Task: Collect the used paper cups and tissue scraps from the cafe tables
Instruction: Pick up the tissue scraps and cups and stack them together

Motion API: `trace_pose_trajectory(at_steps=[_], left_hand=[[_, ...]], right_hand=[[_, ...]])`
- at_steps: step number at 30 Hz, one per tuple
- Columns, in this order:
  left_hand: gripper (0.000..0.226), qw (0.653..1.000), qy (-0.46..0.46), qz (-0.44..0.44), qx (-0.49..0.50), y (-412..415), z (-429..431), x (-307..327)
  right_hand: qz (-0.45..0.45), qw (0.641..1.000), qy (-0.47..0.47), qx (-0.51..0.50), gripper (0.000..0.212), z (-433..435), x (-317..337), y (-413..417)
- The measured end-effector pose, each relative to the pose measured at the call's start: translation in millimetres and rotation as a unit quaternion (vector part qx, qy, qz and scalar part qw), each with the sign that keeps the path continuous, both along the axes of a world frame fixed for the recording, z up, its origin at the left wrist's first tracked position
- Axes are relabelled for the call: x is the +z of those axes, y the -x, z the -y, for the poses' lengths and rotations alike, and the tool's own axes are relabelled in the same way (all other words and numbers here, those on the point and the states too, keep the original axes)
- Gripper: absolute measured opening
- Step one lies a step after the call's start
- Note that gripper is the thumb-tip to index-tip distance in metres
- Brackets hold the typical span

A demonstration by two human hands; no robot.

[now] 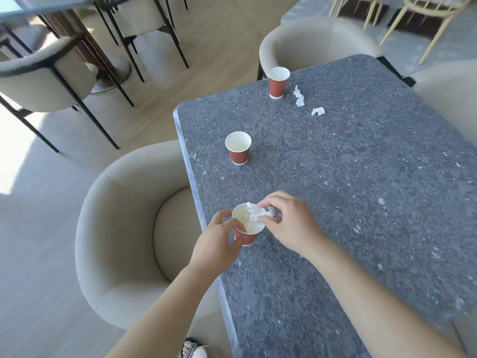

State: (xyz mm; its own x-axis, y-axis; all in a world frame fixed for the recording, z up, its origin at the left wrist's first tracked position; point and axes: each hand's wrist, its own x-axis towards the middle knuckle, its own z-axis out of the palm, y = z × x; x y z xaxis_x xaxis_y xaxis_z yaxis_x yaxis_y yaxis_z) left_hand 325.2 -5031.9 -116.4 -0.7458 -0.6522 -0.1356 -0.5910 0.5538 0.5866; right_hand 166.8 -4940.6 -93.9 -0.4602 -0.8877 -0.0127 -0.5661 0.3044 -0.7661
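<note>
The left hand [219,239] grips a red paper cup [248,238] at the near edge of the table [361,202], fingers curled round its wall and the thumb near the rim. The right hand [289,223] pinches a crumpled tissue wad [255,213] between narrow fingertips, right over the cup's mouth; part of the wad already seems to sit inside.

The step looks like stuffing the tissue into the cup. To do it well, the left hand should hold firmly but not squeeze, since the thin paper wall buckles easily and the cup sits close to the edge above a chair [124,228]. The right fingers should push the wad below the rim before letting go, so it does not spring back out.

A second cup [238,148] stands upright farther along, and a third cup [278,82] stands at the far end with two tissue scraps [299,95] just beside it, all uncollected.
</note>
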Motion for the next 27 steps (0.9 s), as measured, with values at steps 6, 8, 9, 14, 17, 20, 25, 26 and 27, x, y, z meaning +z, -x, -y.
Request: trace_pose_trajectory(at_steps=[6, 8, 9, 14, 17, 20, 25, 26, 27], left_hand=[[0.011, 0.999, 0.004, -0.037, -0.002, -43.7, -3.8, 14.9], [0.011, 0.999, 0.007, -0.048, 0.001, -62.0, -2.5, 18.8], [0.01, 0.998, 0.006, -0.055, 0.003, -71.5, -1.5, 20.6], [0.011, 0.996, -0.005, -0.087, 0.011, -124.1, 9.8, 29.9], [0.011, 0.995, -0.01, -0.1, 0.019, -156.3, 20.8, 34.7], [0.01, 0.994, -0.026, -0.105, 0.023, -185.2, 32.4, 37.1], [0.014, 0.991, -0.032, -0.133, 0.015, -219.0, 48.7, 36.9], [0.02, 0.99, -0.029, -0.138, 0.013, -223.6, 52.4, 36.2], [0.027, 0.99, -0.027, -0.139, 0.013, -227.5, 56.2, 35.3]], right_hand=[[0.008, 1.0, 0.02, 0.008, 0.024, -4.2, 13.4, -47.0], [-0.012, 1.0, 0.018, 0.016, 0.022, -4.9, 17.1, -63.6], [-0.023, 0.999, 0.011, 0.023, 0.022, -5.2, 18.6, -72.7], [-0.045, 0.998, -0.009, 0.051, 0.024, 0.5, 21.5, -126.4], [-0.062, 0.996, -0.013, 0.057, 0.022, 12.1, 19.2, -160.0], [-0.08, 0.995, 0.002, 0.06, 0.011, 25.5, 18.3, -191.5], [-0.098, 0.993, 0.016, 0.059, 0.005, 42.6, 19.4, -227.1], [-0.101, 0.993, 0.016, 0.057, 0.005, 45.3, 19.6, -231.2], [-0.103, 0.993, 0.017, 0.053, 0.006, 48.0, 19.8, -234.4]])
